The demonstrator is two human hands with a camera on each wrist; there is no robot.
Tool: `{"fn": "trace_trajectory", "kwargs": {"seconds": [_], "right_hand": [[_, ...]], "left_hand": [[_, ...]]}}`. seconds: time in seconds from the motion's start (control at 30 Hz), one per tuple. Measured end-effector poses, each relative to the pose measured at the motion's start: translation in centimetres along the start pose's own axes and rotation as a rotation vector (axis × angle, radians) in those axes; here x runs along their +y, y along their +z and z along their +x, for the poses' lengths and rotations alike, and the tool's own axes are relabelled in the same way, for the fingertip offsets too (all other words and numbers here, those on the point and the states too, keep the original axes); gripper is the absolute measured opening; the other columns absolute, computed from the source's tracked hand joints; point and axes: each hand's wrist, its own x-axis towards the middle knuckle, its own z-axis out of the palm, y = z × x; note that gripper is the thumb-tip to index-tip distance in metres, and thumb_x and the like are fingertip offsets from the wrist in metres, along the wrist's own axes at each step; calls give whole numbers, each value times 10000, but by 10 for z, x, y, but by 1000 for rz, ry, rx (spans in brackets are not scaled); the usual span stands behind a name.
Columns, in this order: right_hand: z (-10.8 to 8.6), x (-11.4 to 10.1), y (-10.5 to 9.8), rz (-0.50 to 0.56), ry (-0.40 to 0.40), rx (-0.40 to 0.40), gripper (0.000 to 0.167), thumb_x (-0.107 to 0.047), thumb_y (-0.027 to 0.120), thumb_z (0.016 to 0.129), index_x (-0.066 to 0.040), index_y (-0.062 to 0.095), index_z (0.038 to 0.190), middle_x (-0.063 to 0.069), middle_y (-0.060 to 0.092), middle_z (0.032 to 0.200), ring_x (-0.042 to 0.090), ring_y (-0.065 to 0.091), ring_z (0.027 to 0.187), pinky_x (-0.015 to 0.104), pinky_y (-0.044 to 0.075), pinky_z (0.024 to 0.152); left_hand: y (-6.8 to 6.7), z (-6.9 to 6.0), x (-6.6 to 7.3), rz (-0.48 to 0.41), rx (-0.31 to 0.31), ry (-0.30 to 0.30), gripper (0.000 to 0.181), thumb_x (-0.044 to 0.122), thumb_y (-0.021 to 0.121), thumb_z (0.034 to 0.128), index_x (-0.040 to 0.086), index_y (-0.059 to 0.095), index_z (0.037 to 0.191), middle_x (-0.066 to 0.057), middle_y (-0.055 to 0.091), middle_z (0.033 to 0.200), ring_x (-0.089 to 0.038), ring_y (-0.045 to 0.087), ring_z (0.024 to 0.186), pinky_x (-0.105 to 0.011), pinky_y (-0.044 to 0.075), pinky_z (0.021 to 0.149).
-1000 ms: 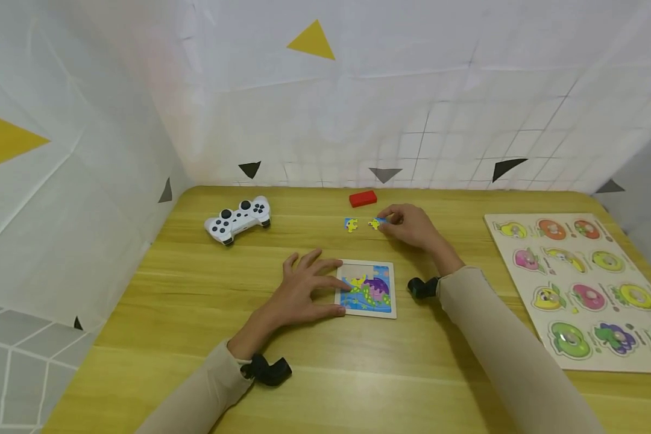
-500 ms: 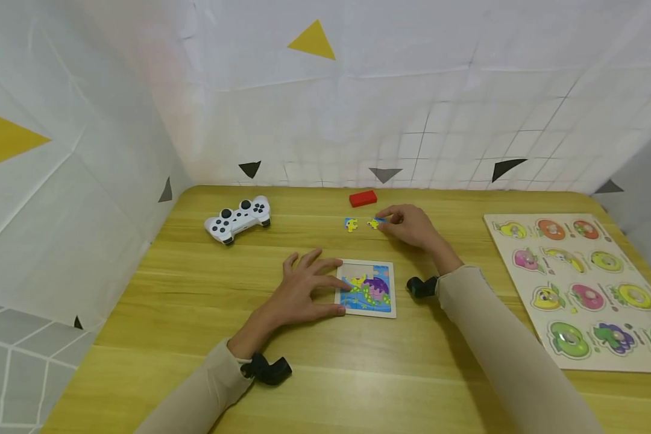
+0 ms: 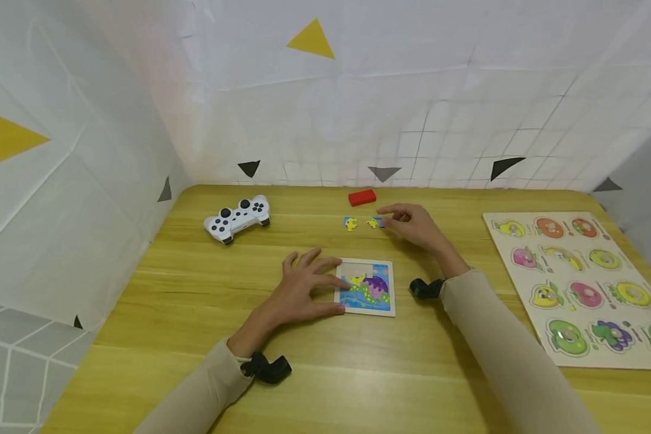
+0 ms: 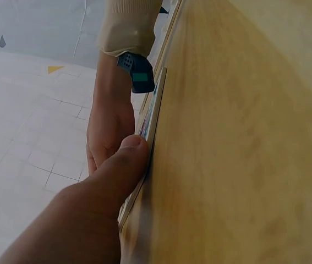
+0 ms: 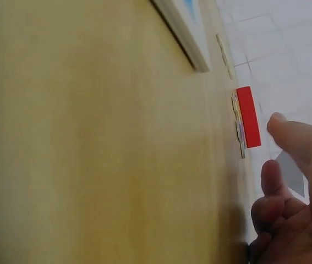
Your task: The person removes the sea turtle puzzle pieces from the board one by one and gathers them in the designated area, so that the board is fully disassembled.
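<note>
1. Head view shows a wooden bench (image 3: 358, 374) carrying a small square jigsaw in a pale wooden frame (image 3: 370, 312), its picture blue, purple, green and yellow, with bare backing at the upper left.
2. The left hand (image 3: 302, 292) reaches the frame's left side with fingers spread apart. One fingertip lies on the picture, another at the upper-left corner, and the thumb at the lower left. From the left wrist, that thumb rests against the frame's edge.
3. Beyond the frame, two small yellow-and-blue jigsaw pieces lie side by side: a left piece (image 3: 350, 223) and a right piece (image 3: 373, 223), slightly apart.
4. The right hand (image 3: 415, 226) is just beside the right piece, thumb and forefinger apart; from the right wrist a gap shows between their tips, the other fingers curled loosely. Whether a fingertip touches the piece cannot be told.
5. Behind the pieces sits a red rectangular block (image 3: 362, 198).
6. Farther left lies a white game controller (image 3: 237, 219) with black sticks; on the right, a large pale board of colourful fruit shapes (image 3: 591, 360).
</note>
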Motion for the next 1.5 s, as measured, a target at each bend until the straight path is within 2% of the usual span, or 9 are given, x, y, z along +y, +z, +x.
{"fn": "trace_trajectory", "kwargs": {"seconds": [0.17, 0.37, 0.57, 0.73, 1.07, 1.33, 1.5], "right_hand": [[-11, -4, 4, 40, -17, -53, 293, -253, 635, 1017, -148, 712, 1280, 118, 657, 1136, 224, 533, 805, 285, 469, 667], [-28, -13, 8, 52, -67, -183, 263, -206, 633, 1015, -131, 728, 1248, 105, 686, 1139, 227, 543, 892, 297, 476, 759], [-44, -16, 11, 8, -140, -280, 254, -187, 713, 962, -140, 742, 1211, 64, 692, 1146, 205, 509, 855, 261, 444, 736], [-51, -16, 12, -54, -169, -291, 269, -184, 768, 915, -179, 748, 1183, 32, 667, 1145, 189, 539, 958, 329, 463, 853], [-64, -18, 9, -146, -266, -308, 282, -156, 802, 867, -274, 771, 1121, 8, 650, 1244, 229, 505, 1169, 436, 370, 973], [-71, -24, 8, -202, -386, -299, 290, -97, 828, 810, -221, 784, 1067, 32, 658, 1181, 245, 493, 1138, 466, 319, 979], [-74, -26, 8, -230, -398, -301, 267, -104, 813, 836, -227, 789, 1071, 53, 648, 1175, 252, 490, 1119, 478, 309, 955]], "left_hand": [[2, -3, -2, 6, -3, -13, 382, 614, 732, 852, 450, 717, 1198, 60, 492, 1552, -400, 238, 1544, -691, 64, 1153], [3, -3, -2, -1, 5, -9, 380, 618, 731, 853, 453, 717, 1195, 64, 493, 1553, -404, 239, 1543, -694, 69, 1149], [4, -3, -1, 0, 5, -9, 383, 625, 726, 854, 452, 716, 1196, 66, 488, 1557, -407, 235, 1544, -690, 62, 1151], [4, -2, 0, 0, 12, -6, 383, 610, 738, 851, 434, 725, 1190, 57, 499, 1547, -419, 253, 1535, -693, 73, 1149], [0, 1, 2, -2, 2, -6, 376, 613, 707, 870, 432, 722, 1200, 58, 488, 1557, -415, 236, 1542, -698, 66, 1150], [-2, 1, 2, -4, -11, -12, 380, 603, 701, 870, 429, 719, 1208, 63, 476, 1565, -406, 222, 1549, -700, 62, 1159], [-2, 1, 2, -8, -16, -7, 397, 608, 711, 859, 428, 717, 1212, 56, 476, 1565, -410, 219, 1549, -698, 58, 1158]]}}
